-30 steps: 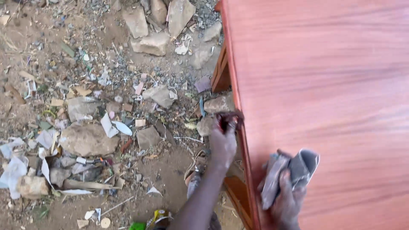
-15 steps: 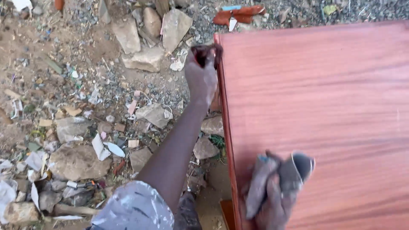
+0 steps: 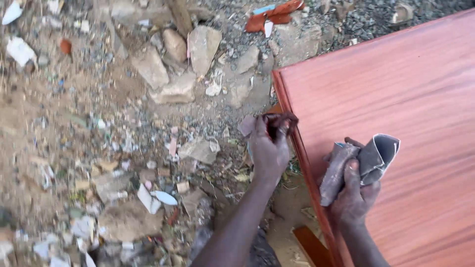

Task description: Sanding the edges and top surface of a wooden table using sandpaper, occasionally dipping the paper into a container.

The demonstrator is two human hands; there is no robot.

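The left hand (image 3: 269, 148) is pinching a small dark reddish rag or pad (image 3: 281, 122) against the left edge of the reddish-brown wooden panel (image 3: 396, 123), the grip clenched on it. The right hand (image 3: 354, 190) is resting on the panel's top near that edge, grasping a folded grey sheet of sandpaper (image 3: 363, 160). The sheet looks light and pliable, curling at its free end, best held by the fold. The panel is looking smooth, flat, stiff and probably heavy. Rough stones (image 3: 203, 47) and scraps are littering the dirt ground (image 3: 74, 123).
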